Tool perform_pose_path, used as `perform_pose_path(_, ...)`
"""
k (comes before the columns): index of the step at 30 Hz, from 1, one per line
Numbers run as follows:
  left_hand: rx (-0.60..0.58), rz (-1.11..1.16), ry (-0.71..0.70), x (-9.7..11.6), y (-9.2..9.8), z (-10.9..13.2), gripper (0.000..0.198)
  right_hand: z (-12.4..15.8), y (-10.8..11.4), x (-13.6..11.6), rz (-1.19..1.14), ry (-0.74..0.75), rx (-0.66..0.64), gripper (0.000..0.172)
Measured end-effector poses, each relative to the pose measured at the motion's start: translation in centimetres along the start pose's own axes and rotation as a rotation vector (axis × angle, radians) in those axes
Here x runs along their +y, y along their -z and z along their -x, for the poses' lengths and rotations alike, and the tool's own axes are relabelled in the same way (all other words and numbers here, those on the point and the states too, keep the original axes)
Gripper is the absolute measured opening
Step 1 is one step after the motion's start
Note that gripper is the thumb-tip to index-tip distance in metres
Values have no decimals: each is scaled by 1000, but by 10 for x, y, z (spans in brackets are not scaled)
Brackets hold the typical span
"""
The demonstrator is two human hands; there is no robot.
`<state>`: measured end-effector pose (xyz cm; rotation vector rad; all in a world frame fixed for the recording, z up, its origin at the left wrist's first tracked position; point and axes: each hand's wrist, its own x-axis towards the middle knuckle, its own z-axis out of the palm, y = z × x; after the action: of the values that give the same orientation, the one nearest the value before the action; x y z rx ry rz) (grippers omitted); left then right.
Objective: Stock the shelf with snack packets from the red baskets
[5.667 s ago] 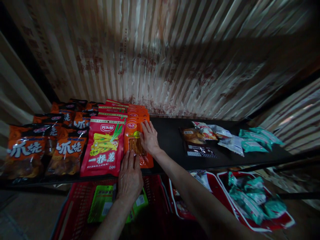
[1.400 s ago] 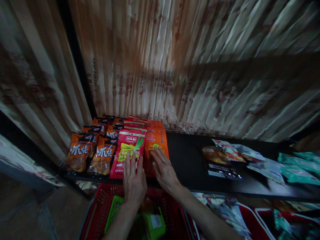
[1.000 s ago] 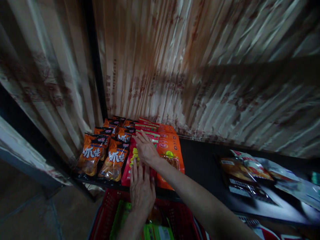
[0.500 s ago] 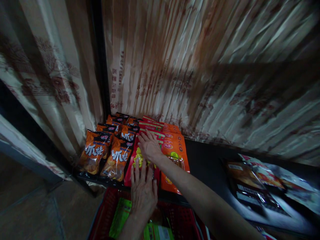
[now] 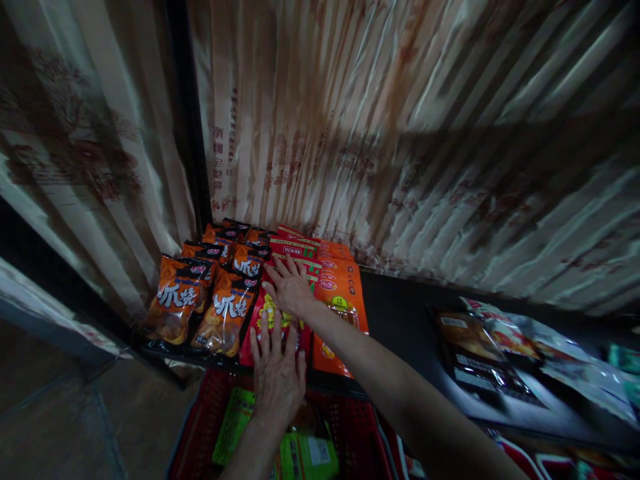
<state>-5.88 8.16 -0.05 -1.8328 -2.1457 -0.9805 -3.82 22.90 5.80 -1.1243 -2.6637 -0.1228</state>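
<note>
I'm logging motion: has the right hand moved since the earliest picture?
Yes: the right hand went left along the shelf, from orange packets to red packets.

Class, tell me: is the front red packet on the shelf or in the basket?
On the black shelf: the red packet sits at the front edge, above the red basket, with the right hand spread over it.

One left hand [image 5: 278, 385] and one right hand [image 5: 291, 291] were pictured, at least seven orange-and-black bags [image 5: 226, 310], three red packets [image 5: 249, 347] and three orange packets [image 5: 344, 285] were counted, at least two green packets [image 5: 304, 457] and one brown packet [image 5: 466, 339] were seen
</note>
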Motion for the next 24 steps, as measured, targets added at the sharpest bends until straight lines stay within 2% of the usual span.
perform_pose_path(7, 14, 5, -1, -1, -2, 0, 47, -8, 0, 3, 28, -11, -113, 51)
perform_pose_path(17, 9, 0, 5, 0, -3, -1, 49, -21, 0, 3, -7, -73, -117, 53)
perform_pose_path(24, 25, -14, -2, -1, -10, 1, 52, -35, -2, 13, 44, -52, -40, 45)
